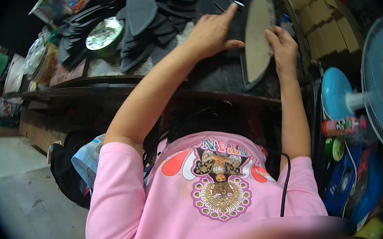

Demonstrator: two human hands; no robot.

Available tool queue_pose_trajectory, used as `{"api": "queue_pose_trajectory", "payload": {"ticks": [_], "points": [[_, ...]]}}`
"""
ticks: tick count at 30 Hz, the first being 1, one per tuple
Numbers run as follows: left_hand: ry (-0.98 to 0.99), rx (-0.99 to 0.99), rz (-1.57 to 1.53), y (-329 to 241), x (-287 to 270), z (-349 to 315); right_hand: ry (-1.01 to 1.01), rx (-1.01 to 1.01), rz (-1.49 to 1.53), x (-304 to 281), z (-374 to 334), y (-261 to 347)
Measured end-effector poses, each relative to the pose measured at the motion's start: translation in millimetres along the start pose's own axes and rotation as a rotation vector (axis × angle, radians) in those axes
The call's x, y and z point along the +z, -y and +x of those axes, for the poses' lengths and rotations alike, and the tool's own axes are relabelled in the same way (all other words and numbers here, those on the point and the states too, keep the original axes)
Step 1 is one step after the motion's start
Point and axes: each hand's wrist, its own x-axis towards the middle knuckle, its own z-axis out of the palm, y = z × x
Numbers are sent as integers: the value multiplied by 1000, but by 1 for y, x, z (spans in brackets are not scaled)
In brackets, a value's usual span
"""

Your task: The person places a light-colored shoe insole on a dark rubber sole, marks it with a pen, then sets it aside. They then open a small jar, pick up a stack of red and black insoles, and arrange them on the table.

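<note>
Two hands at the bench. Head view: a tan insole [257, 36] stands on edge at 1 o'clock, long axis running 12 to 6. Right hand [283, 50] sits nearer, fingers curled loosely against its right edge. Left hand [212, 34], at the insole's 9 o'clock, lies mostly open, fingertips spread on the dark sheet [224, 71], holding nothing.

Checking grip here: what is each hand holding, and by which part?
Right hand holds the tan sole-shaped piece by its right edge; left hand rests flat, holding nothing.

Blue fan [377, 89], round tin [104, 34]
</note>
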Motion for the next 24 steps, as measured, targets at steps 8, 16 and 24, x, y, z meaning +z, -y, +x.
{"api": "queue_pose_trajectory", "payload": {"ticks": [8,16,24], "points": [[-133,-89,-537,-19,-7,0,-219,40,-52,-10,7,-10],[-478,-318,-374,18,-104,9,-173,23,71,-13,7,-16],[-411,-153,601,47,-171,34,-196,20,67,-9,8,-13]]}}
